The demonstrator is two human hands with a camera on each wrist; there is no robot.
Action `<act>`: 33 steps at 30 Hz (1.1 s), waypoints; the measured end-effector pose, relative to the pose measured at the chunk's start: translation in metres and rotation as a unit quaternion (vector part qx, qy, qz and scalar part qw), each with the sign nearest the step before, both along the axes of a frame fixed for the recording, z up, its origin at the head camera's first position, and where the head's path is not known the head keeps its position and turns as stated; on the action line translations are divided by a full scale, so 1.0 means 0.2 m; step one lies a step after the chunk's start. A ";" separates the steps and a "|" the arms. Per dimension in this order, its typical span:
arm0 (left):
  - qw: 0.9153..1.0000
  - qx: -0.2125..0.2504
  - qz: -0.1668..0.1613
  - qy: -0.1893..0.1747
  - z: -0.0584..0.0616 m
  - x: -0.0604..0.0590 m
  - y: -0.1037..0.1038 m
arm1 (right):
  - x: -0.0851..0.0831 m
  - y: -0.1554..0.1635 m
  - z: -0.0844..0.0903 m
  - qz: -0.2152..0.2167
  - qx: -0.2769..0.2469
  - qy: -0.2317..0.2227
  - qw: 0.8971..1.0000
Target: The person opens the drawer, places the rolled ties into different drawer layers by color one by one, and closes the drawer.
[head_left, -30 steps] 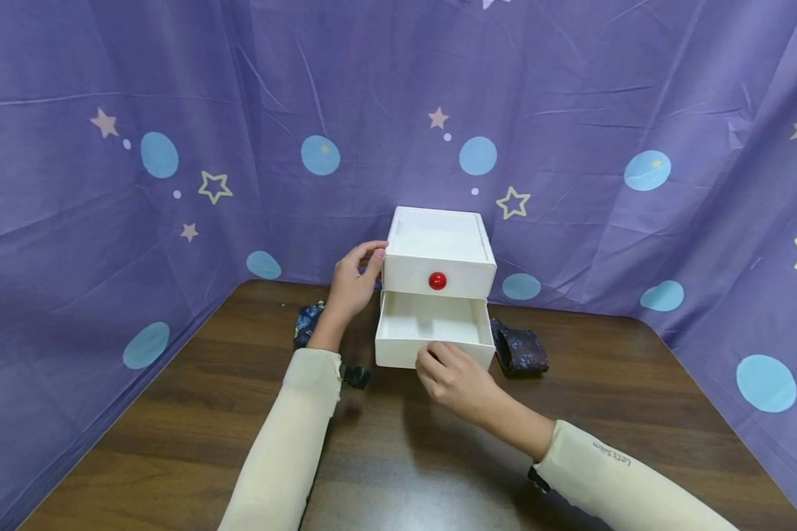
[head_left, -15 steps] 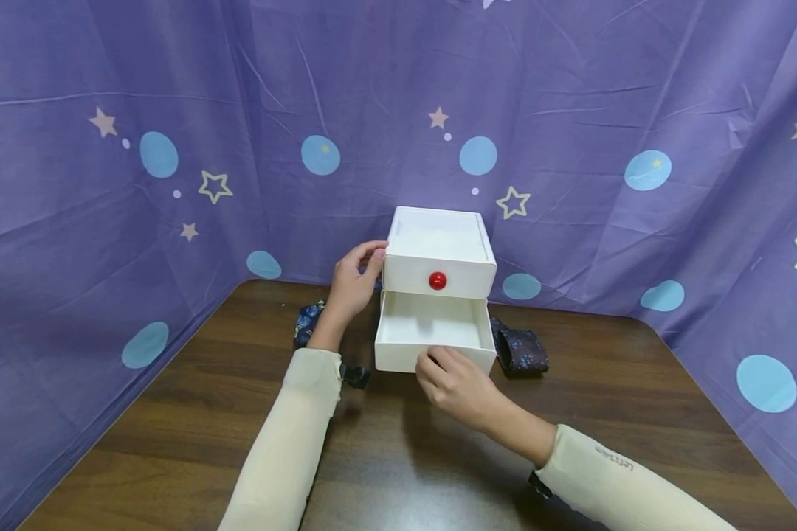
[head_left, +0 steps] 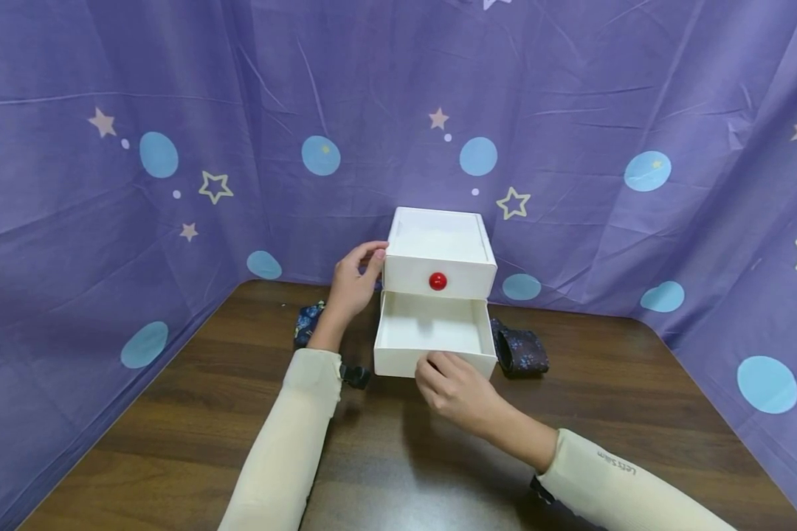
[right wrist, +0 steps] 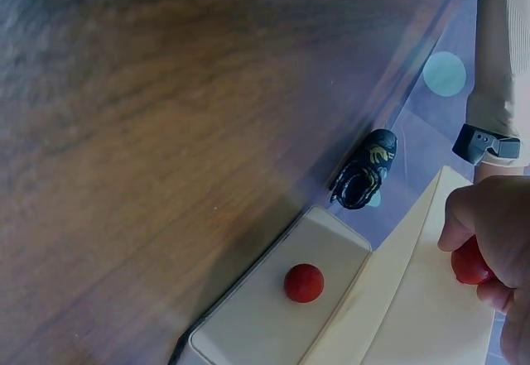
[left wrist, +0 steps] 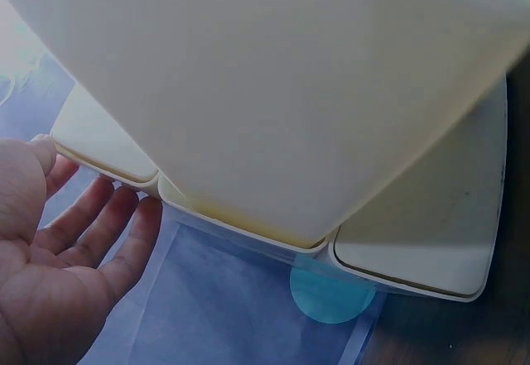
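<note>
The right hand (head_left: 457,387) sits at the front of the pulled-out lower drawer (head_left: 432,333), its fingers curled round that drawer's red knob (right wrist: 470,261); the right wrist view shows the thumb and fingertips pinching the knob against the white front panel. The inside of the drawer, just beyond this hand, shows only its white floor and walls. Under both forearms lies the dark wooden surface (head_left: 385,457).

Directly above the open drawer, the upper drawer (head_left: 438,271) is closed, its own red knob (head_left: 437,280) centred on its front. Both belong to a small white drawer box (head_left: 438,232) standing on the surface.

The left hand (head_left: 353,284) is at the left side of the box, level with the upper drawer, fingers loosely bent with the thumb at the front corner and the fingertips reaching along the side wall. In the left wrist view the fingers (left wrist: 108,224) lie nearly straight, their tips up against the box's edge, the palm open.

Just beyond and below the left hand, a dark patterned cloth roll (head_left: 308,322) lies beside the box. A second dark patterned roll (head_left: 520,352) lies just to the right of the open drawer, beyond the right hand.

Behind everything hangs a purple curtain (head_left: 173,88) printed with stars and blue dots.
</note>
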State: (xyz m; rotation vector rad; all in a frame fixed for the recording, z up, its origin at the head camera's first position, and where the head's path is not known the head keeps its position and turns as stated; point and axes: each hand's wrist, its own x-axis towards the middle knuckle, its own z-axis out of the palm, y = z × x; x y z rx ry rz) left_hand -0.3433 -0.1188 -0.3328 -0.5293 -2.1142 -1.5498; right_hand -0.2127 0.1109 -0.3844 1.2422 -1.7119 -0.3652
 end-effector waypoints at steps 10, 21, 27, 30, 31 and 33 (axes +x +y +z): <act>1.000 -0.002 0.002 -0.002 0.00 0.00 0.00 | 0.01 0.00 0.00 0.009 -0.003 0.003 1.000; 1.000 0.000 -0.002 0.006 0.00 0.00 0.00 | 0.02 -0.01 -0.01 0.020 -0.007 0.008 1.000; 1.000 0.000 0.000 0.007 0.00 -0.01 0.00 | 0.03 0.00 0.00 0.020 -0.002 0.010 1.000; 1.000 -0.002 0.002 0.005 0.00 -0.01 0.00 | 0.03 0.00 0.00 0.021 -0.001 0.012 1.000; 1.000 -0.003 0.003 0.005 0.00 0.00 0.00 | 0.03 -0.01 -0.01 0.022 -0.001 0.012 1.000; 1.000 -0.005 0.004 0.004 0.00 0.00 0.00 | 0.04 -0.01 -0.01 0.024 -0.002 0.012 1.000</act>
